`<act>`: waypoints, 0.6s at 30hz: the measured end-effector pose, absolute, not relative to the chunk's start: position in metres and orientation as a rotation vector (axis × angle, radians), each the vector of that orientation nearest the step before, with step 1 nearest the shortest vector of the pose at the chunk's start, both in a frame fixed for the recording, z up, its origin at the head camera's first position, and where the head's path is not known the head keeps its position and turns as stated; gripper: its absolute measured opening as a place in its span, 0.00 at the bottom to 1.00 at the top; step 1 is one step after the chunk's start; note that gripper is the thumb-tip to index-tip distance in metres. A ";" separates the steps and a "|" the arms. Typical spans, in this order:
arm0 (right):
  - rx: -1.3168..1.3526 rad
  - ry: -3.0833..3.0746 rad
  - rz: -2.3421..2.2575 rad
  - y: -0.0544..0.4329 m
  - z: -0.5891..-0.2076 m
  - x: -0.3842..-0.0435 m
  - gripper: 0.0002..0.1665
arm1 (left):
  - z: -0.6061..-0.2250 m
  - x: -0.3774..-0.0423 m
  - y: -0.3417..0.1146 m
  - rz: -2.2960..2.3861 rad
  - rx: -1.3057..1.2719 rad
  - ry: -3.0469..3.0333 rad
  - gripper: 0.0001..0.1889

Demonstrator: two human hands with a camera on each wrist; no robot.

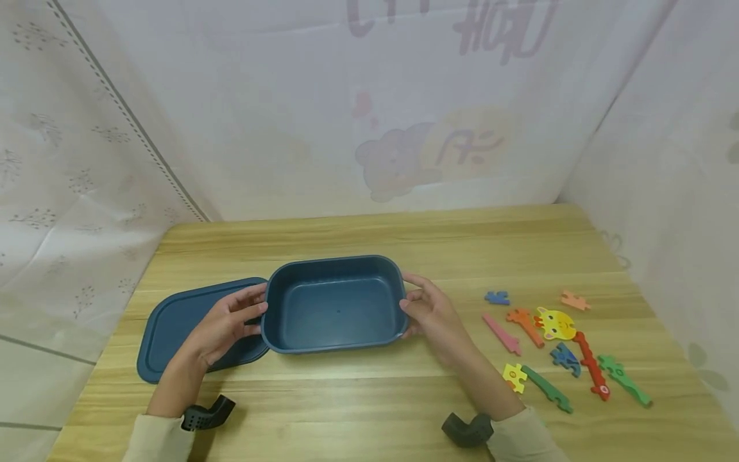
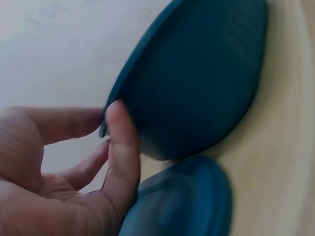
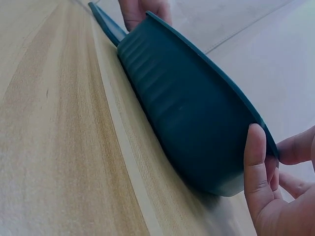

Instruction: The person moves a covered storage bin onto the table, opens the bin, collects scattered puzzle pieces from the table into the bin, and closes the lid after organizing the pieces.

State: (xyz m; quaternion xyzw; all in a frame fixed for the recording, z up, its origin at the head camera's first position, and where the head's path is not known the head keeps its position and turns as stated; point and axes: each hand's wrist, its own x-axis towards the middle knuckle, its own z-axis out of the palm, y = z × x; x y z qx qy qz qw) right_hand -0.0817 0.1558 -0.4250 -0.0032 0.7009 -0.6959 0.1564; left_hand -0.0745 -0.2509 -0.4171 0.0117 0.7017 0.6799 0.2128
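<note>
A dark blue plastic box, its inside bare, is held between both hands at its short ends. My left hand pinches the rim on the left side, thumb on one face and fingers on the other, as the left wrist view shows. On the opposite end my right hand pinches the rim in the same manner. The box's ribbed outer wall shows in the right wrist view, at or just above the tabletop; I cannot tell which. Beneath my left forearm lies the matching blue lid, partly hidden by the hand.
Colourful puzzle pieces lie scattered on the right of the wooden table: a yellow animal head, a red strip, a green strip, a pink strip and several others. Printed white cloth hangs behind and at both sides.
</note>
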 end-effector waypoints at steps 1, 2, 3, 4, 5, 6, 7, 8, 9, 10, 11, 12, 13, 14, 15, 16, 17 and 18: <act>-0.010 2.006 -1.992 0.156 -0.425 -0.081 0.33 | -0.416 -0.076 -0.253 1.883 0.047 1.929 0.37; -0.012 2.007 -1.991 0.155 -0.425 -0.081 0.33 | -0.415 -0.078 -0.255 1.877 0.062 1.913 0.37; -0.013 2.007 -1.990 0.155 -0.425 -0.081 0.33 | -0.414 -0.079 -0.256 1.865 0.067 1.897 0.37; -0.015 2.005 -1.990 0.155 -0.425 -0.081 0.34 | -0.413 -0.080 -0.257 1.856 0.070 1.883 0.36; -0.017 2.006 -1.990 0.155 -0.425 -0.081 0.34 | -0.413 -0.080 -0.259 1.843 0.075 1.871 0.34; -0.019 2.004 -1.991 0.154 -0.425 -0.081 0.34 | -0.413 -0.080 -0.259 1.831 0.079 1.865 0.33; -0.021 2.002 -1.994 0.154 -0.425 -0.081 0.34 | -0.412 -0.080 -0.260 1.820 0.087 1.859 0.31; -0.023 2.001 -1.996 0.154 -0.425 -0.081 0.34 | -0.413 -0.080 -0.260 1.808 0.096 1.858 0.29; -0.024 1.999 -1.998 0.154 -0.425 -0.081 0.34 | -0.412 -0.081 -0.260 1.802 0.105 1.859 0.28; -0.024 1.997 -2.002 0.154 -0.425 -0.081 0.34 | -0.412 -0.081 -0.260 1.798 0.111 1.862 0.26; -0.026 1.997 -2.004 0.154 -0.425 -0.082 0.34 | -0.412 -0.081 -0.260 1.799 0.119 1.864 0.25; -0.025 1.995 -2.009 0.154 -0.425 -0.082 0.34 | -0.412 -0.082 -0.259 1.804 0.126 1.863 0.24; -0.023 1.993 -2.011 0.154 -0.424 -0.082 0.34 | -0.412 -0.082 -0.259 1.812 0.134 1.858 0.23; -0.020 1.994 -2.012 0.154 -0.424 -0.082 0.34 | -0.411 -0.082 -0.258 1.819 0.139 1.854 0.23; -0.019 1.991 -2.015 0.155 -0.424 -0.082 0.34 | -0.411 -0.083 -0.257 1.828 0.145 1.846 0.22; -0.017 1.988 -2.017 0.155 -0.424 -0.082 0.34 | -0.411 -0.083 -0.257 1.835 0.145 1.841 0.22; -0.018 1.987 -2.014 0.156 -0.425 -0.081 0.34 | -0.411 -0.083 -0.256 1.844 0.149 1.833 0.22; -0.014 1.985 -2.011 0.156 -0.424 -0.081 0.34 | -0.411 -0.083 -0.255 1.852 0.154 1.827 0.22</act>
